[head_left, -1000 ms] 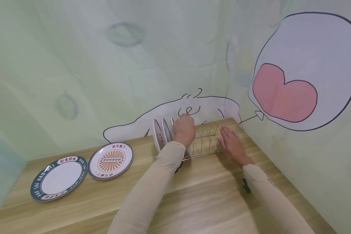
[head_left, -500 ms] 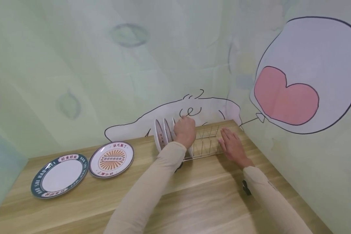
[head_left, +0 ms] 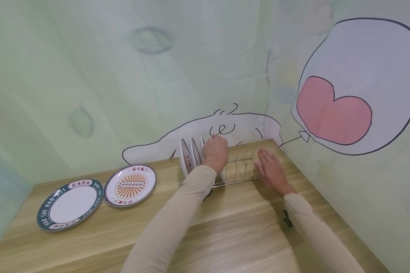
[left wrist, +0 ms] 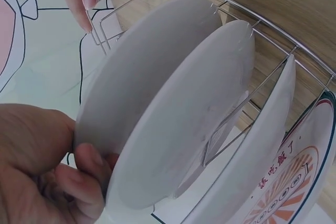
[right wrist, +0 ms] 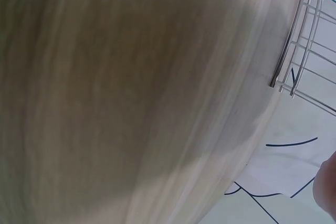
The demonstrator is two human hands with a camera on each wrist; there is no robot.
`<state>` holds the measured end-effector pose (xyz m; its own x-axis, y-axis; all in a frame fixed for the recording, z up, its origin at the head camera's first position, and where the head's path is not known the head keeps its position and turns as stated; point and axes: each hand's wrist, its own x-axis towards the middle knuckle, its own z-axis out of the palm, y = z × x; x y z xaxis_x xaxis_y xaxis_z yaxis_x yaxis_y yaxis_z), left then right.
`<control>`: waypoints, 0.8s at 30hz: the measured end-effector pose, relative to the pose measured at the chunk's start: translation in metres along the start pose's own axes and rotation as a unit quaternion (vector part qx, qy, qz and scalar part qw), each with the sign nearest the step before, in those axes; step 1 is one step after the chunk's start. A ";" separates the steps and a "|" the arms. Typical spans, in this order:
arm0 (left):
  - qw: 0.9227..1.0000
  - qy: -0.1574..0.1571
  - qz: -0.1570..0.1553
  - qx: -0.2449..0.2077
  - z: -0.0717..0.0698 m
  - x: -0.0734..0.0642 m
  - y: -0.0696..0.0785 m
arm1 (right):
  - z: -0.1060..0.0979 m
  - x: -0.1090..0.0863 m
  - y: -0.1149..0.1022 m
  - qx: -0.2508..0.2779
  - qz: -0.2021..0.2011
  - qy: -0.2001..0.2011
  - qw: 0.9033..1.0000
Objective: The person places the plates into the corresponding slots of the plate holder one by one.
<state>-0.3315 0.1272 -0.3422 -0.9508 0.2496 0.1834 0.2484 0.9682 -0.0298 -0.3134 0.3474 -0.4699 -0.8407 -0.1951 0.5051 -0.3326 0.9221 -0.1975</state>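
Left wrist: the left grip (left wrist: 52, 166) pinches the rim of a plate (left wrist: 152, 56) standing on edge in the wire rack (left wrist: 273, 22), its blank side to the camera; its long axis runs from the grip towards the front rail. Head: the disc extends down and forward from that grip; straight fingers of the right grip (head_left: 271, 172) lie at the rack's right end. Right wrist: only part of the right grip shows, near the rack's corner.

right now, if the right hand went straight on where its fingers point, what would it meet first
Probably the rack: the right hand is close against its right end, though whether they touch is hard to judge. Beyond it comes the wall.
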 end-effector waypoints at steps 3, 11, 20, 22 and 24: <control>1.000 0.002 0.000 -0.007 0.000 0.000 -0.001 | -0.001 0.000 -0.001 0.000 -0.002 0.003 1.000; 0.999 0.021 0.016 -0.020 -0.005 -0.004 -0.005 | -0.003 0.001 -0.002 -0.001 0.005 -0.013 1.000; 0.993 0.085 0.053 -0.058 -0.027 -0.015 -0.010 | -0.003 0.001 -0.002 -0.008 0.005 -0.013 1.000; 0.992 0.090 0.052 -0.077 -0.036 -0.020 -0.014 | -0.003 0.001 -0.002 -0.005 0.008 -0.017 1.000; 0.988 0.100 0.051 -0.106 -0.044 -0.026 -0.021 | -0.003 0.001 -0.002 -0.006 0.010 -0.020 1.000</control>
<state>-0.3041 0.1000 -0.3034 -0.8685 0.3162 0.3817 0.3938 0.9079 0.1437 -0.3119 0.3465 -0.4666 -0.8635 -0.1901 0.4671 -0.3111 0.9298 -0.1968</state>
